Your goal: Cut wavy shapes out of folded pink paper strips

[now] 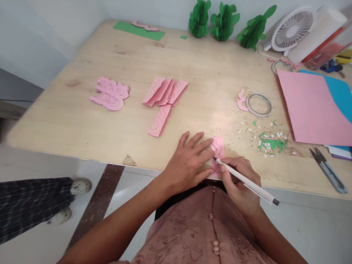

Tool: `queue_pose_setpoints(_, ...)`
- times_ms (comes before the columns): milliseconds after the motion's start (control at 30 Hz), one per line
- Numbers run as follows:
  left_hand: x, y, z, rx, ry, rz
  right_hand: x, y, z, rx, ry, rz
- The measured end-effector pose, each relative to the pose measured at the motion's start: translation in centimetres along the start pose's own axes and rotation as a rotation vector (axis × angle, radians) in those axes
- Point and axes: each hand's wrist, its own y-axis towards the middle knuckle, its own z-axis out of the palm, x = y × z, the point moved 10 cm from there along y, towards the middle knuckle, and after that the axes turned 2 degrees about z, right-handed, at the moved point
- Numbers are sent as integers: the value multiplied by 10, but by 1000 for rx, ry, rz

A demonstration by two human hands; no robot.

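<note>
A small pink paper strip (pixel 218 143) with a curved line drawn on it lies at the table's front edge. My left hand (pixel 189 161) rests flat beside it, fingers spread, its fingertips on the strip's left edge. In my right hand (pixel 242 176) is a white pen (pixel 247 182), its dark tip touching the strip near my left fingers. Folded pink strips (pixel 165 91) with drawn curves lie further back, one of them pointing toward me. To their left sits a pile of cut scalloped pink pieces (pixel 110 93).
Right of my hands are a tape roll (pixel 259 105), green and white paper scraps (pixel 272 143), snips (pixel 328 170) and pink sheets (pixel 316 110). Green paper shapes (pixel 224 22) and a white fan (pixel 293 31) stand at the back. A person's leg (pixel 35 205) shows at left.
</note>
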Motion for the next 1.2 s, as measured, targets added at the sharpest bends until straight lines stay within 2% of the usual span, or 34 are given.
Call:
queue_pose_setpoints(467,0,0,-1,-1,0,1,1,0,3,39,16,-36)
queue_pose_setpoints(800,0,0,0,9,9,-7,-6,-2,-2,22,41,35)
queue_pose_setpoints(1200,0,0,1,-2,17,2,-2,-1,2,23,5,-17)
